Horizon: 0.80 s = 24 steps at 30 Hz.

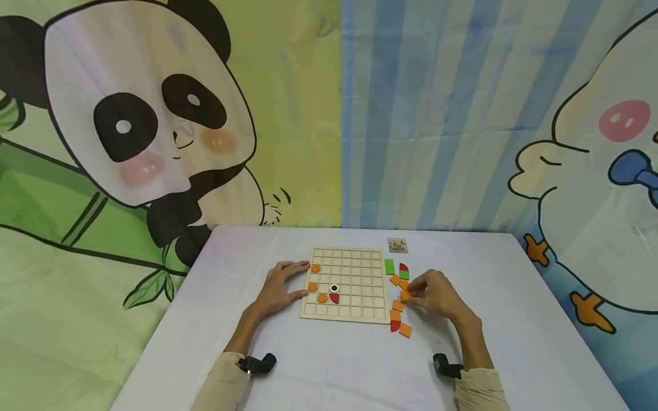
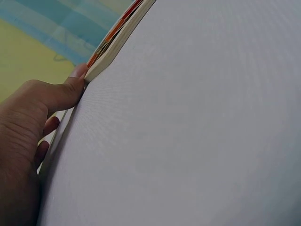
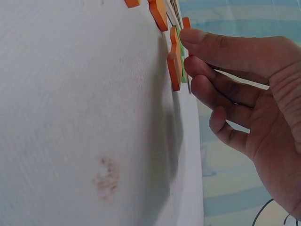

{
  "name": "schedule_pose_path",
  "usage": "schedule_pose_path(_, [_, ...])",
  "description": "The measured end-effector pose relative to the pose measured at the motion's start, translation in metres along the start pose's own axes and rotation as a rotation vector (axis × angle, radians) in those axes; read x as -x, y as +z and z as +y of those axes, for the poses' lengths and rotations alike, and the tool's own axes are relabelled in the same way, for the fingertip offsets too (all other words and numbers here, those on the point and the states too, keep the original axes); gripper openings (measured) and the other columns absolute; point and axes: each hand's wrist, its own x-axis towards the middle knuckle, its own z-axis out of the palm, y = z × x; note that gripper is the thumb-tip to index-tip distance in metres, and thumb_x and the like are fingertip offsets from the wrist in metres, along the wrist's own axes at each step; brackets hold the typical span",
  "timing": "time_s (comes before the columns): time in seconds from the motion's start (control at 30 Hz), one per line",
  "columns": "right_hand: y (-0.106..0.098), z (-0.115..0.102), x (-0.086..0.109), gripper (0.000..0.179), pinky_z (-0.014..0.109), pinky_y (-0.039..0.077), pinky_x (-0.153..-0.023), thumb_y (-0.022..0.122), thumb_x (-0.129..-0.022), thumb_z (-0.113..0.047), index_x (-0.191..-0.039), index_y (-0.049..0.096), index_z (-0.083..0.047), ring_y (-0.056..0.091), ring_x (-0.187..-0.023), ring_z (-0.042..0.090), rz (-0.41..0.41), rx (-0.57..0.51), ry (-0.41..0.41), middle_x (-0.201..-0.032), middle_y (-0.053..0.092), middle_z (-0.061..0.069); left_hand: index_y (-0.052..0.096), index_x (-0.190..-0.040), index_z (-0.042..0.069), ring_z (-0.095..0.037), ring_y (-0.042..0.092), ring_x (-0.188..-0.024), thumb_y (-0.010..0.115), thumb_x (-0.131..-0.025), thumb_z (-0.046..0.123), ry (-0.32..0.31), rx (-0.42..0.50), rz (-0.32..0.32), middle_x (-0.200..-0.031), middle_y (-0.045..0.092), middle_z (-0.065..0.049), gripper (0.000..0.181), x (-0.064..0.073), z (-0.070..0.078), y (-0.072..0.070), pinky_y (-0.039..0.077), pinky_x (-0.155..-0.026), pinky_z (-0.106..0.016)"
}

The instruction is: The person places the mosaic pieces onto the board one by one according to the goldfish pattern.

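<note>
A pale wooden grid board (image 1: pixel 360 285) lies on the white table. My left hand (image 1: pixel 280 291) rests at its left edge, thumb and fingers apart; in the left wrist view the thumb (image 2: pixel 70 92) touches the board's side. On the grid are orange discs (image 1: pixel 322 298), a white disc with a black ring (image 1: pixel 334 288) and a red quarter-round piece (image 1: pixel 334 298). Beyond the right edge, my right hand (image 1: pixel 437 294) pinches an orange tile (image 3: pixel 186 22) between thumb and index finger, mostly hidden by the fingertips. Other orange tiles (image 1: pixel 398 305) lie beside that hand.
Along the board's right side sit a green tile (image 1: pixel 389 266), a red-and-green piece (image 1: pixel 404 271) and a red rounded piece (image 1: pixel 394 326). A small patterned card (image 1: pixel 397 245) lies behind them. Printed curtains (image 1: pixel 298 114) hang at the table's far edge.
</note>
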Motion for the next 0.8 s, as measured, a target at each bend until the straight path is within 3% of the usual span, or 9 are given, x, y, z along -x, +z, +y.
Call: schedule_pose_path(0.8, [0.009, -0.016, -0.012, 0.027, 0.023, 0.056, -0.072, 0.098, -0.081, -0.015, -0.102, 0.086, -0.003, 0.065, -0.079, 0.013, -0.003, -0.016, -0.084, -0.089, 0.080, 0.001, 0.061, -0.157, 0.025, -0.029, 0.049, -0.148, 0.092, -0.089, 0.037, 0.003, -0.006, 0.007, -0.165, 0.057, 0.006, 0.076, 0.000, -0.003, 0.002, 0.033, -0.120, -0.061])
